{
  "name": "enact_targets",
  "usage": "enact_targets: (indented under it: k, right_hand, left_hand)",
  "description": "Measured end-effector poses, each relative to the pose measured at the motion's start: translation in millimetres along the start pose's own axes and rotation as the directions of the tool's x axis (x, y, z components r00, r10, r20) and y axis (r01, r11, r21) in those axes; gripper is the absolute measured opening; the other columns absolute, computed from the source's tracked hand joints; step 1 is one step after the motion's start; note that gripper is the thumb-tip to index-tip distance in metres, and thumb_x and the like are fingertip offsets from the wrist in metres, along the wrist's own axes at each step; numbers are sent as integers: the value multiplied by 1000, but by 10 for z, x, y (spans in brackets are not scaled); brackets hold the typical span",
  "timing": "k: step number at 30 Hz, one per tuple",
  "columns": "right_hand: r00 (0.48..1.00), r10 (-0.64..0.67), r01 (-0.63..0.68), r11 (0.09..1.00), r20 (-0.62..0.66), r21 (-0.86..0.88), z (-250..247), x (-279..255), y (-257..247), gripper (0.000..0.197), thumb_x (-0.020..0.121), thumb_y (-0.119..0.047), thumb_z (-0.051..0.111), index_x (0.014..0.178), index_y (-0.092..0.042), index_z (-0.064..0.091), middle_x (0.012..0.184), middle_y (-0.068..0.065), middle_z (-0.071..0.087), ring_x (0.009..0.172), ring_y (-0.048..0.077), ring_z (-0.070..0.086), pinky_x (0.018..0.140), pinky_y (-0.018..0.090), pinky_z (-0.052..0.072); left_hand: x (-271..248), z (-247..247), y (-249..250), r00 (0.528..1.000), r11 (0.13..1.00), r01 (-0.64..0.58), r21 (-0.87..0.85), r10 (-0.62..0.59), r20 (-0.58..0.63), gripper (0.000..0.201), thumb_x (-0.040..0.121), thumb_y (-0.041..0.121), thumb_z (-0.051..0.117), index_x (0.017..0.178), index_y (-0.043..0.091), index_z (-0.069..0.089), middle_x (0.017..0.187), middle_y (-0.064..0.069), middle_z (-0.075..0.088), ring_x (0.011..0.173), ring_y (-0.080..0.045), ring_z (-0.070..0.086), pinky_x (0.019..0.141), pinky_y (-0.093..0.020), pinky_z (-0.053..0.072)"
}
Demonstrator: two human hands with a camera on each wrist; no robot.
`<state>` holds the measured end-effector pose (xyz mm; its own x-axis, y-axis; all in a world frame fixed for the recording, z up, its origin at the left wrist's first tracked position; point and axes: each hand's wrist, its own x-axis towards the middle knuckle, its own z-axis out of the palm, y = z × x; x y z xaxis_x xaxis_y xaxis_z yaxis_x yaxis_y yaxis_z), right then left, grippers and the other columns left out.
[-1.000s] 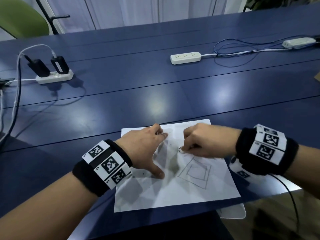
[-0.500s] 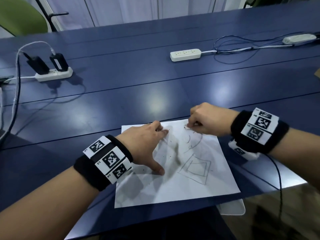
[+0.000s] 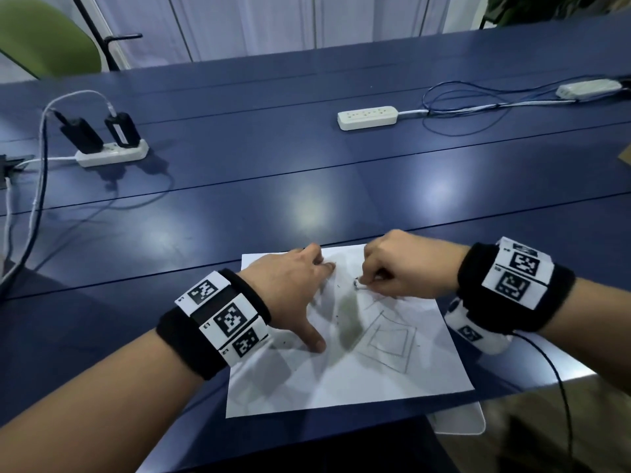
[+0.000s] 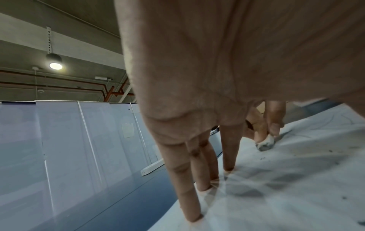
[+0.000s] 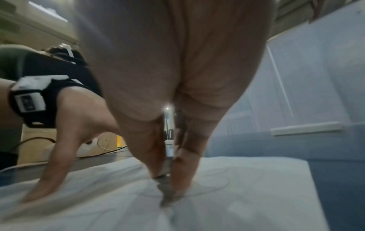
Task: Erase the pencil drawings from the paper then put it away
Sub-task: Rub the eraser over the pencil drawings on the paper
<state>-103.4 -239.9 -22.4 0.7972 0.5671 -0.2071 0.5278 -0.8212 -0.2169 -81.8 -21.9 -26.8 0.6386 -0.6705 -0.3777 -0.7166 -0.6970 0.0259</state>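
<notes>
A white sheet of paper (image 3: 358,387) lies at the near edge of the blue table (image 3: 307,186). On it are pencil drawings: a double square (image 3: 389,341) and faint curved lines under my right hand. My left hand (image 3: 293,288) presses the paper flat with straight, spread fingers (image 4: 227,150). My right hand (image 3: 392,268) pinches a small grey-smudged eraser (image 3: 359,285) against the sheet near its far edge. The eraser (image 4: 265,144) also shows in the left wrist view, tip on the paper (image 4: 296,179). The right wrist view is blurred; the paper (image 5: 247,195) lies below my fingertips.
Dark eraser crumbs dot the sheet. A white power strip (image 3: 367,117) with cables lies at the far middle, another strip with two black chargers (image 3: 112,153) at the far left. A white pad (image 3: 457,421) sticks out under the table's near edge. A green chair (image 3: 44,39) stands far left.
My right hand went from the middle of the sheet to its far edge, then came back a little toward me and left, rubbing with the eraser. The left hand stayed pressing the paper.
</notes>
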Motion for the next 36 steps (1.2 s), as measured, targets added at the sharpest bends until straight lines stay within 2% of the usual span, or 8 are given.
enact_targets:
  k: [5, 10, 13, 15, 20, 26, 31, 36]
  right_hand:
    - [980, 193, -194, 981, -43, -18, -101, 76, 233, 17, 88, -25, 58, 91, -18, 73, 86, 0, 68, 85, 20, 62, 76, 33, 51]
    - [982, 185, -188, 978, -36, -90, -79, 80, 175, 16, 86, -20, 55, 85, -14, 70, 84, 6, 65, 84, 23, 59, 71, 32, 46]
    - [998, 62, -63, 995, -18, -73, -64, 9, 59, 16, 85, -20, 56, 86, -18, 72, 85, 3, 64, 81, 20, 58, 65, 22, 37]
    - [999, -23, 24, 999, 41, -28, -26, -2, -43, 14, 84, -24, 58, 85, -22, 72, 84, 0, 63, 78, 18, 58, 67, 28, 43]
    - [991, 124, -127, 991, -56, -48, -119, 139, 241, 17, 86, -21, 57, 92, -18, 73, 85, 3, 67, 84, 22, 62, 73, 30, 47]
    - [989, -122, 118, 991, 78, 62, 41, -117, -171, 15, 88, -25, 59, 91, -23, 74, 86, -3, 61, 75, 13, 55, 65, 14, 30]
    - [995, 86, -89, 994, -45, -69, -92, 6, 202, 18, 89, -21, 55, 93, -19, 72, 91, 3, 62, 88, 20, 59, 71, 24, 40]
    - [988, -129, 126, 991, 90, 34, 26, -247, -209, 19, 86, -17, 59, 94, -25, 74, 88, -3, 61, 76, 11, 53, 66, 9, 25]
  left_hand:
    - [65, -42, 37, 999, 999, -35, 19, 35, 11, 110, 46, 75, 80, 135, 19, 47, 136, 4, 34, 124, -16, 41, 98, -36, 47]
    - [205, -86, 138, 997, 995, -80, -53, 80, -4, 100, 56, 62, 84, 136, 14, 48, 144, 3, 33, 128, -15, 42, 105, -29, 41]
    - [213, -28, 129, 996, 991, -83, -101, 80, -32, 105, 55, 62, 85, 138, 12, 45, 145, 3, 33, 129, -15, 43, 106, -30, 40]
    - [194, -9, 112, 997, 990, -75, -123, 71, -34, 107, 55, 62, 85, 139, 11, 44, 146, 4, 32, 129, -14, 42, 107, -28, 39]
    - [167, -51, 114, 995, 981, -100, -168, 94, -45, 104, 54, 61, 85, 140, 20, 44, 145, 8, 35, 126, -11, 45, 106, -28, 40]
    - [195, 6, 79, 996, 985, -85, -148, 80, -37, 113, 53, 65, 84, 144, 14, 39, 148, 5, 31, 131, -13, 41, 109, -28, 38]
    - [177, -5, 80, 996, 982, -86, -166, 80, -44, 115, 52, 65, 84, 146, 18, 37, 148, 10, 30, 129, -11, 43, 107, -29, 40]
    - [187, -1, 77, 996, 985, -85, -150, 81, -38, 117, 51, 70, 82, 145, 16, 38, 149, 8, 29, 131, -11, 41, 110, -29, 38]
